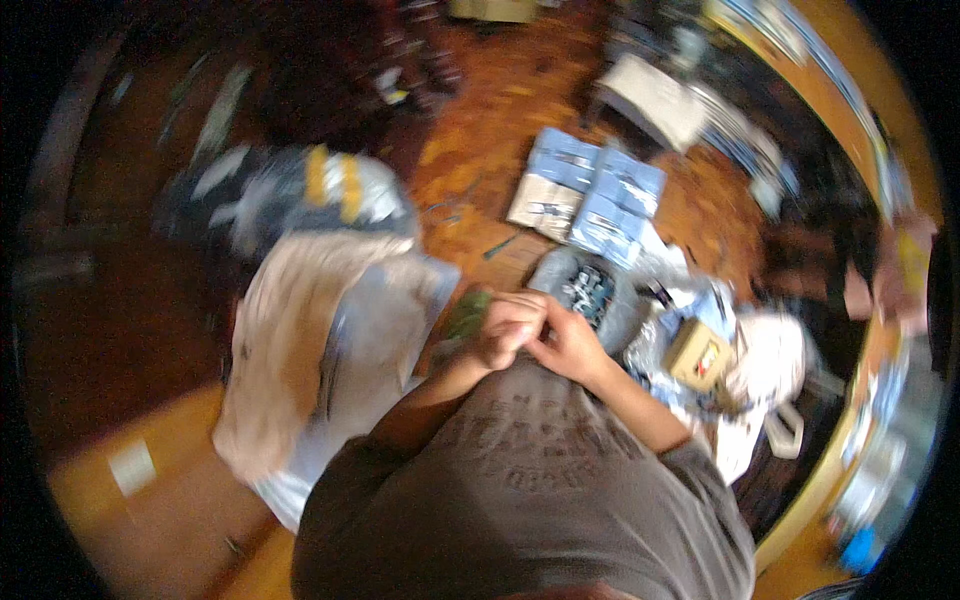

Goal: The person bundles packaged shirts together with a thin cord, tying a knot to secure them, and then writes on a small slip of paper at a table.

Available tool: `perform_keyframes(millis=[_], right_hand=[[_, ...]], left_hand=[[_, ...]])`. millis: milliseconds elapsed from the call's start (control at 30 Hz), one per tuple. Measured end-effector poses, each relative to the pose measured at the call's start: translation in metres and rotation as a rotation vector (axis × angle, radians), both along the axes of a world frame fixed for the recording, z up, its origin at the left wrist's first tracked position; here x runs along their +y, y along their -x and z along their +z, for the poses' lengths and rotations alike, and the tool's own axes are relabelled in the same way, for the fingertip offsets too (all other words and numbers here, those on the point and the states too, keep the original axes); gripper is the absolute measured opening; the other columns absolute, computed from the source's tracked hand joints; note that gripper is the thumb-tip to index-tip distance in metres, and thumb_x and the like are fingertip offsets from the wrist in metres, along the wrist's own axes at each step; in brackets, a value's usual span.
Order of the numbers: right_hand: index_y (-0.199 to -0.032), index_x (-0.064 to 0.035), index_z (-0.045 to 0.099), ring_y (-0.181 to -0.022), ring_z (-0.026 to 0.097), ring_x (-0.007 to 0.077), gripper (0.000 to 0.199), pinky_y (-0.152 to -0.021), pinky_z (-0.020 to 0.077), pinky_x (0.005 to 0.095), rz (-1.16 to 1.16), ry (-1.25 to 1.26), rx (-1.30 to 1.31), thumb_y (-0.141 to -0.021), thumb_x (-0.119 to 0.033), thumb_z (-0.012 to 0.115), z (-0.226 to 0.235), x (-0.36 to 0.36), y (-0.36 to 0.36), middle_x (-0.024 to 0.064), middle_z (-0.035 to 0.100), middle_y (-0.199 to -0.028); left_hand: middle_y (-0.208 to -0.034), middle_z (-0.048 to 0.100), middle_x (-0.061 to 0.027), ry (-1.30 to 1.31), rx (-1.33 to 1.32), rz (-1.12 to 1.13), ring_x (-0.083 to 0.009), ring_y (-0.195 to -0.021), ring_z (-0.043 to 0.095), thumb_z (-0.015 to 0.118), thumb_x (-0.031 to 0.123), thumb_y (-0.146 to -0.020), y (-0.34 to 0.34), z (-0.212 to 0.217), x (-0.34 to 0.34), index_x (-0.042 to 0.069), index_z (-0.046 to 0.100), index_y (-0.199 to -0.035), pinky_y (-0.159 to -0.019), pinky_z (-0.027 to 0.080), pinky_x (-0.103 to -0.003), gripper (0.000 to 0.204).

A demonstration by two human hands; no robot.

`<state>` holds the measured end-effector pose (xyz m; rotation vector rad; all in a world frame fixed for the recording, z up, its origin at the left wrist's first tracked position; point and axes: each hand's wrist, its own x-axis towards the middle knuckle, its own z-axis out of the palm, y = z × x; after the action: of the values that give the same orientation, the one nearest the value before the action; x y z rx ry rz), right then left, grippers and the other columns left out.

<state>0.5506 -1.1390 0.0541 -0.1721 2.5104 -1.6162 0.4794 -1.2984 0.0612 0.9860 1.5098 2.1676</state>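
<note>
Around me I see a mottled reddish-brown floor, a long yellowish-tan strip bending along my right, dim shadow leftward.

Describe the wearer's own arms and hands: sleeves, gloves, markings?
Left hand and right hand: no gloves visible. Forearms bare. Short, dark grey-brown sleeves, part of a matching T-shirt with darker chest print. No cables or arm markings discernible; blur hides finer detail.

A grey rounded tray lies open side up just beyond the right hand, holding jumbled small dark and white pieces.
</note>
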Motion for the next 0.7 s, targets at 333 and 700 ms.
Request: perform_keyframes(millis=[333, 700], right_hand=[[-0.088, -0.0016, 0.066, -0.081, 0.07, 0.0439, 0.025, -0.07, 0.056, 0.0469, -0.357, -0.039, -0.029, -0.082, -0.024, 0.074, 0.032, 0.072, 0.182, 0.0238, 0.07, -0.082], [-0.089, -0.0024, 0.062, -0.077, 0.068, 0.0455, 0.023, -0.069, 0.0561, 0.052, -0.456, -0.253, 0.129, -0.081, -0.023, 0.069, 0.025, 0.226, 0.237, 0.0203, 0.068, -0.083]], left_hand=[[-0.074, 0.056, -0.0077, 0.129, 0.359, -0.202, -0.0262, -0.07, 0.054, 0.053, 0.061, -0.099, 0.216, 0.039, 0.11, 0.006, 0.057, -0.074, -0.067, 0.041, -0.037, 0.061], [-0.084, 0.065, -0.012, 0.126, 0.376, -0.481, -0.0297, -0.082, 0.06, 0.052, 0.041, -0.103, 0.287, 0.05, 0.262, 0.001, 0.066, -0.089, -0.078, 0.047, -0.037, 0.045]])
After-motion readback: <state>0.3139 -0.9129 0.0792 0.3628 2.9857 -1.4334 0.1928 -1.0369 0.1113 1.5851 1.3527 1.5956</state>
